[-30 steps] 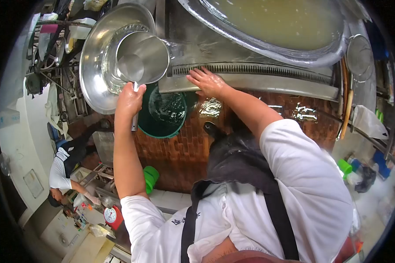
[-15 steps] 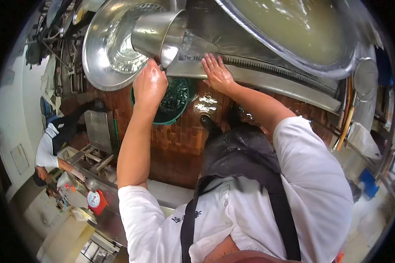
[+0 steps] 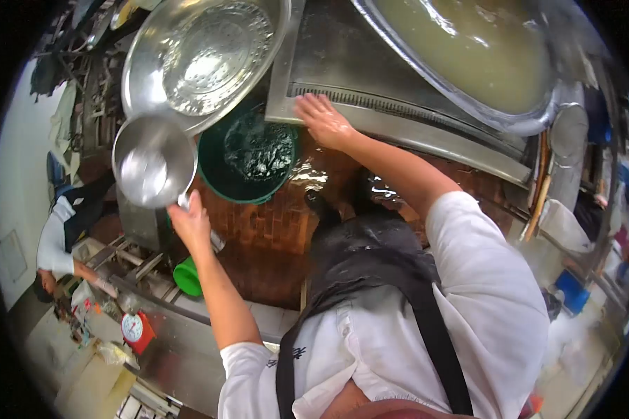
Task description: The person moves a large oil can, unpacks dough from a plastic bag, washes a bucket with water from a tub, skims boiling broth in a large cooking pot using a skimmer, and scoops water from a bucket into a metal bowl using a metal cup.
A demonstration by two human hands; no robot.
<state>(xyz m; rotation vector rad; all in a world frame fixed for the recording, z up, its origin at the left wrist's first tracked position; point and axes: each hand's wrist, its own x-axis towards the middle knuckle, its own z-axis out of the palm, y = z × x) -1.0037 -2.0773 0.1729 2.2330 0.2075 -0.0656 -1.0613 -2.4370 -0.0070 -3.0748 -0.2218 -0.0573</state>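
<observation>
My left hand [image 3: 191,222] is closed round the handle of a round steel dipper [image 3: 154,160]. The dipper's shiny inside faces me, and I make out no liquid in it. It is held left of a dark green bucket [image 3: 213,157] of water and below a wide steel basin [image 3: 143,84] with wet dimples in its bottom. My right hand [image 3: 326,124], slightly blurred, is open with fingers stretched out, at the front edge of the steel counter [image 3: 398,136]. Whether the palm rests on the metal I cannot tell.
A large metal vessel [image 3: 538,129] of cloudy yellowish liquid stands at the upper right. Strainers with wooden handles [image 3: 541,195] hang at the right. The tiled floor [image 3: 272,234] is wet. At left, another person [image 3: 59,227] works near a red scale [image 3: 138,332]. A bright green container [image 3: 187,277] sits low.
My left hand has brought the dipper from over the basin down and to the left, turning its mouth toward me. My right hand has shifted slightly left along the counter edge.
</observation>
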